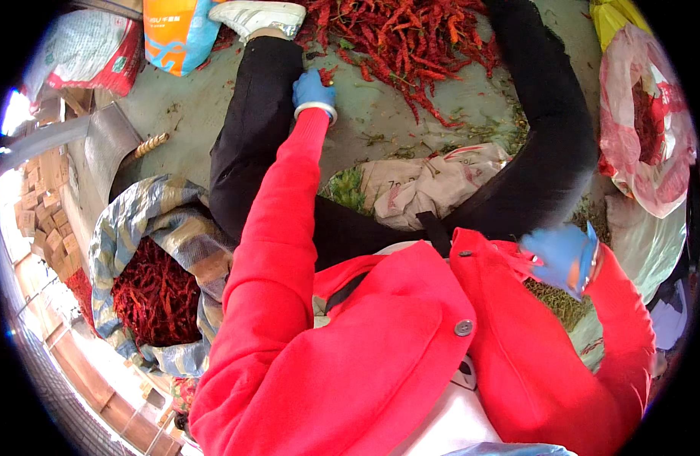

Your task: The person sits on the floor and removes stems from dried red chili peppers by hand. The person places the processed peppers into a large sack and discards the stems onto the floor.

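A heap of dried red chili peppers [401,40] lies on the floor between my outstretched legs. My left hand [314,91], in a blue glove, is beside my left knee near the heap's edge. A bit of red chili [327,75] shows at its fingertips; the fingers are partly hidden. My right hand [558,256], also blue-gloved, is blurred at my right hip, over the hem of the red jacket. Whether it holds anything is unclear. Below it lies a mass of green-brown stems [560,302].
Left of me stands a checked woven sack [116,216] full of red chilies. A pink-and-white plastic bag [617,114] with chilies is at the right. A crumpled printed sack [429,176] lies between my thighs. An orange-and-blue bag [176,34] stands beyond my left foot.
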### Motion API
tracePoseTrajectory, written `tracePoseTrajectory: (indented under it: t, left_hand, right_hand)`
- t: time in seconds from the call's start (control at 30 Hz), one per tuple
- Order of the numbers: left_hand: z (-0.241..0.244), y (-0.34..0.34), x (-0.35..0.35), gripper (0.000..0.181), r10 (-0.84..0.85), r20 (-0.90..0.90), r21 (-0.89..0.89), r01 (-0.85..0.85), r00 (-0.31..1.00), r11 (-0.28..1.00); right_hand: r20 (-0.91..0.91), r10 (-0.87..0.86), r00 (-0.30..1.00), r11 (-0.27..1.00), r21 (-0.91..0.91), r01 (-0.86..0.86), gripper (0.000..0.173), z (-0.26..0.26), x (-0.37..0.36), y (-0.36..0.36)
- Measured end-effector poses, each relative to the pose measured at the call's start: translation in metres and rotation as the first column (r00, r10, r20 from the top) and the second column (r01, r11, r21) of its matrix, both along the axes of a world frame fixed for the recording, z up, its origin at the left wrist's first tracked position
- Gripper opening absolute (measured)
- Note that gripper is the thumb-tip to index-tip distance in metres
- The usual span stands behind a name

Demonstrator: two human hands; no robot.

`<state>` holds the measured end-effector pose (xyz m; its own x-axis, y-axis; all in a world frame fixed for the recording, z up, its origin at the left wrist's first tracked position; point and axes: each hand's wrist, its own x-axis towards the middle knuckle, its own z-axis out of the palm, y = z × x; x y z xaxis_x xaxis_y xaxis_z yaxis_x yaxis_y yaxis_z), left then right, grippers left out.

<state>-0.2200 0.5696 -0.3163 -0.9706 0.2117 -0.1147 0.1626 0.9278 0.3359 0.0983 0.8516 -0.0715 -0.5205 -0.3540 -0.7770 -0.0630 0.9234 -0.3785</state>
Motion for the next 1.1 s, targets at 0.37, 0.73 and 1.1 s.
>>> tracePoseTrajectory:
  t: [0.37,0.73,1.1]
  left_hand:
    - [0.104,0.007,0.111,0.026,-0.362,0.696,0.717,-0.63,0.62,0.299]
    - [0.093,0.033,0.182,0.014,-0.345,0.746,0.663,-0.685,0.57,0.301]
    - [0.092,0.04,0.187,0.012,-0.441,0.696,0.675,-0.726,0.566,0.133]
  right_hand:
    - [-0.689,-0.37,0.623,0.922,-0.356,0.154,0.017,-0.122,-0.159,-0.104]
    - [-0.351,-0.79,0.503,0.58,-0.694,0.426,0.012,-0.139,-0.087,-0.088]
    - [0.723,-0.69,0.044,-0.447,-0.473,0.759,0.014,-0.161,-0.083,-0.101]
